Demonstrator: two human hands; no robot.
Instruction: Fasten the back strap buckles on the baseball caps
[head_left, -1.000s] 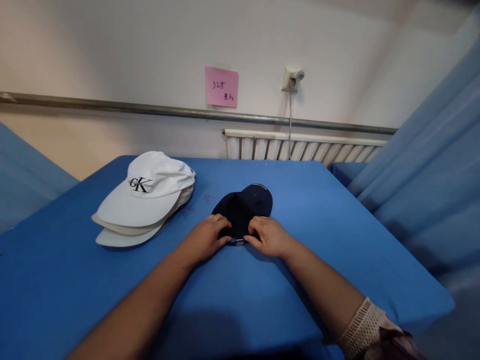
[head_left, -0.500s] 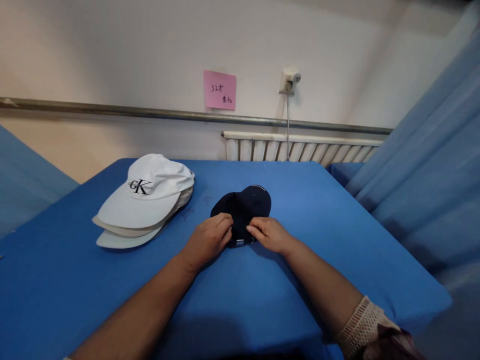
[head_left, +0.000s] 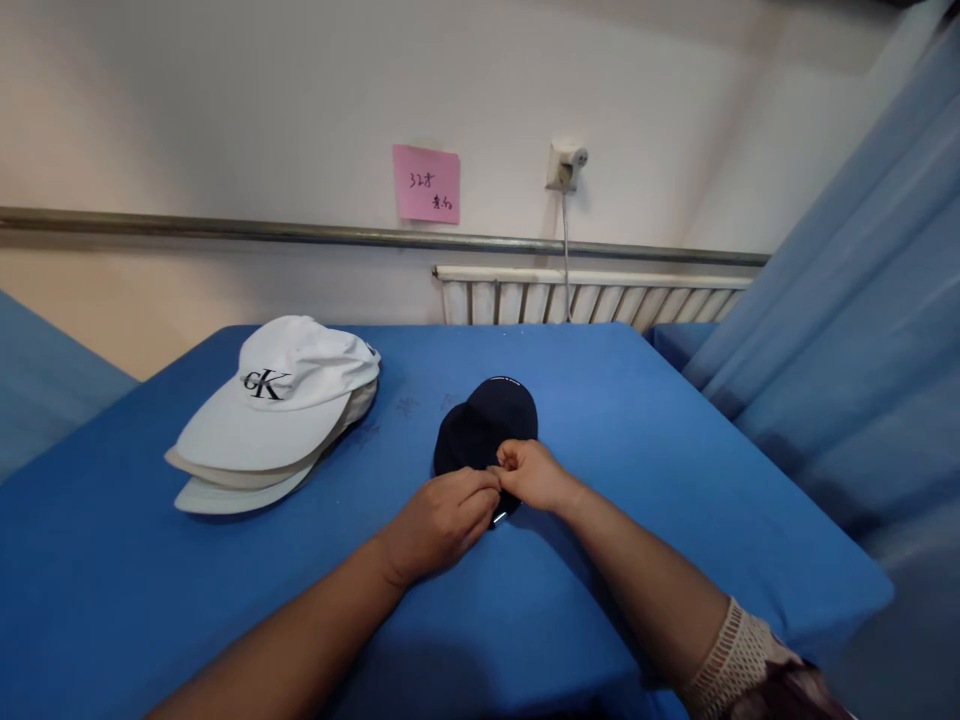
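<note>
A dark navy cap (head_left: 480, 425) lies on the blue-covered table (head_left: 600, 580), its brim pointing away and its back strap with a metal buckle towards me. My left hand (head_left: 448, 512) is closed over the cap's near left edge, fingers bent and pressed together. At the near right edge, my right hand (head_left: 534, 474) pinches the cap between thumb and curled fingers. The fingertips of both hands meet or almost meet. What exactly sits between them is hidden. Left of the hands rests a stack of caps, with a white cap (head_left: 292, 385) bearing a black monogram on top.
Behind the table, a radiator (head_left: 600, 295) and a metal rail (head_left: 315, 233) run along the wall. A pink note (head_left: 426, 184) and a socket with a plugged-in cord (head_left: 564, 168) are above. A blue curtain (head_left: 840, 290) hangs at the right.
My left hand has moved right and nearer to me, up to the right hand. The navy cap has turned slightly, its buckle now further right. The stacked caps stay in place as the view shifts slightly.
</note>
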